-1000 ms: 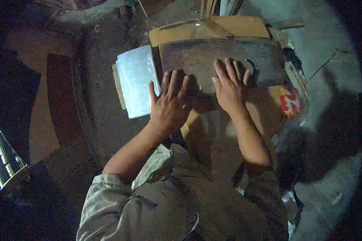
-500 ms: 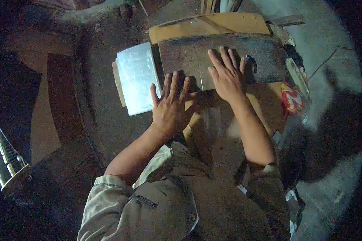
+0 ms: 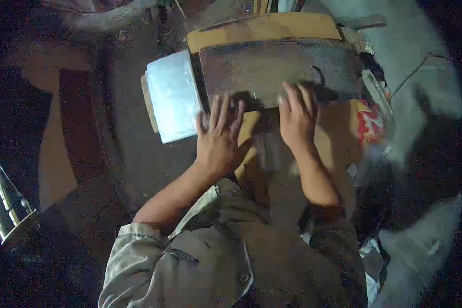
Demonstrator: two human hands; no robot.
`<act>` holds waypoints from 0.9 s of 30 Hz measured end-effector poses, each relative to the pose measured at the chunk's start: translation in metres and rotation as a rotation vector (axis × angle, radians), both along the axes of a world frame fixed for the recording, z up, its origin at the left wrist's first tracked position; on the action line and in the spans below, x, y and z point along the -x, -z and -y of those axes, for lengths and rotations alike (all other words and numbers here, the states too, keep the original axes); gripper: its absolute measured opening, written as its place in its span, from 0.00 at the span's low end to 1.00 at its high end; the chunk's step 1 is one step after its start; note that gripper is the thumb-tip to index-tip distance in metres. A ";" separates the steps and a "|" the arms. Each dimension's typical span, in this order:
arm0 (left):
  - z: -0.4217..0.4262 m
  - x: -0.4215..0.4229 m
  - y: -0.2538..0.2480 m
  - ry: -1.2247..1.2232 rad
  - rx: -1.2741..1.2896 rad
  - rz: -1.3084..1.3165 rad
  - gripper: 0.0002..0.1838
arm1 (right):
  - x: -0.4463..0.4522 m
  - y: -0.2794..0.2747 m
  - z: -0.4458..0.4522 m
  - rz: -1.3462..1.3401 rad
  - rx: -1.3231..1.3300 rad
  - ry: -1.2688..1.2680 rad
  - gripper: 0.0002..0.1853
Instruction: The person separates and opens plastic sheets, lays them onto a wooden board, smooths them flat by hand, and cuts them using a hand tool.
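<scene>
A dark, worn flat board (image 3: 277, 64) lies in front of me on top of a yellow-brown board (image 3: 272, 26). My left hand (image 3: 218, 143) is open at its lower left edge, fingers spread and palm down. My right hand (image 3: 299, 120) is at the near edge of the dark board, fingers stretched out and a little blurred. I see nothing held in either hand. Whether the fingertips touch the board I cannot tell. Left of the board is a stack of shiny, whitish plastic sheets (image 3: 174, 97), close to my left fingers. A small dark curved piece (image 3: 319, 76) sits on the board.
A red and yellow packet (image 3: 370, 123) lies at the right edge of the work surface. A pale strip (image 3: 377, 95) and a thin stick (image 3: 418, 74) are beyond it. At far left stands a lit object with white bars (image 3: 7, 205).
My right hand has drawn back toward me, off the middle of the dark board to its near edge. My left hand has stayed nearly in place.
</scene>
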State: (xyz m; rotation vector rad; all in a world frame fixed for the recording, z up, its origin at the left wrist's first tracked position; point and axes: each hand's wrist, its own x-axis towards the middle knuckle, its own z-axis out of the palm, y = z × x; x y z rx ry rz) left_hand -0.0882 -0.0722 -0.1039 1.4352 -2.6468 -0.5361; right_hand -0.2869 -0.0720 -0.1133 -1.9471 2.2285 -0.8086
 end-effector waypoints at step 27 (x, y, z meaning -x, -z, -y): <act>-0.082 -0.010 0.044 0.312 -0.200 0.164 0.32 | -0.006 0.023 -0.105 0.582 -0.628 0.241 0.12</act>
